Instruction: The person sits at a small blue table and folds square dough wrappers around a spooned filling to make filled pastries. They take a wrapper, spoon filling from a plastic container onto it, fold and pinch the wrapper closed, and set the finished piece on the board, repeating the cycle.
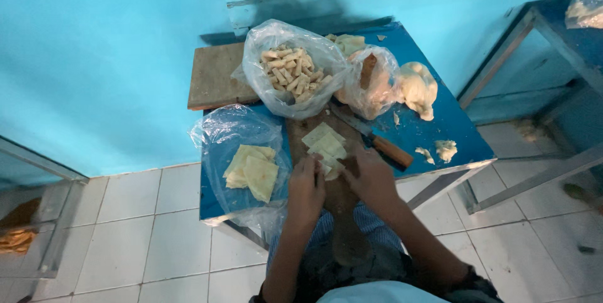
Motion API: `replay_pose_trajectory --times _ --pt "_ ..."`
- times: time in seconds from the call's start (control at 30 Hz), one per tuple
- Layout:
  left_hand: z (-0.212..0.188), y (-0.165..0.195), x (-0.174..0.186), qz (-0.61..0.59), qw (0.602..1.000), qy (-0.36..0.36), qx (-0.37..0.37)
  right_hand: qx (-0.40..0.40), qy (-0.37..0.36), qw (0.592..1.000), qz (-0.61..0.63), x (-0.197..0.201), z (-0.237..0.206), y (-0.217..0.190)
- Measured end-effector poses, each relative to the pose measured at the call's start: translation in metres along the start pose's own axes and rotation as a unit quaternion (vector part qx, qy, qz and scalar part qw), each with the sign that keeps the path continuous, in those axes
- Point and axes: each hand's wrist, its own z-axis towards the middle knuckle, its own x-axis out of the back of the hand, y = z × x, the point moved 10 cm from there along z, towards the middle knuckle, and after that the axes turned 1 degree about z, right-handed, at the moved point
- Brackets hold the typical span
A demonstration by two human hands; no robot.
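Note:
My left hand [306,189] and my right hand [372,176] meet over a wooden cutting board [295,132] on a small blue table [458,132]. Both hands pinch a pale dough piece [332,170] between them. More flat square dough sheets [325,140] lie on the board just beyond my fingers. A knife with a wooden handle [391,150] rests on the board's right side, close to my right hand.
A clear bag of rolled dough sticks [292,72] stands at the back. Another bag with flat dough sheets [252,170] lies left. Lumps of dough [417,86] and a bagged lump [370,86] sit right. A wooden board [217,77] lies at back left. Tiled floor surrounds the table.

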Motion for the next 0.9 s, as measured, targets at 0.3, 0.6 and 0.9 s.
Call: replay_pose_trajectory --times 0.3,0.6,0.9 --pt "-0.007 0.000 0.014 0.036 0.999 -0.002 -0.035 -0.036 0.026 0.983 0.176 -0.011 -0.006 -0.019" --pt "-0.007 -0.006 0.014 0.019 1.000 -0.003 -0.010 0.049 0.071 0.974 0.209 -0.016 -0.015 -0.038" --pt "-0.007 -0.009 0.009 0.037 0.999 -0.018 -0.024 0.090 -0.016 0.979 0.181 -0.011 -0.011 -0.045"
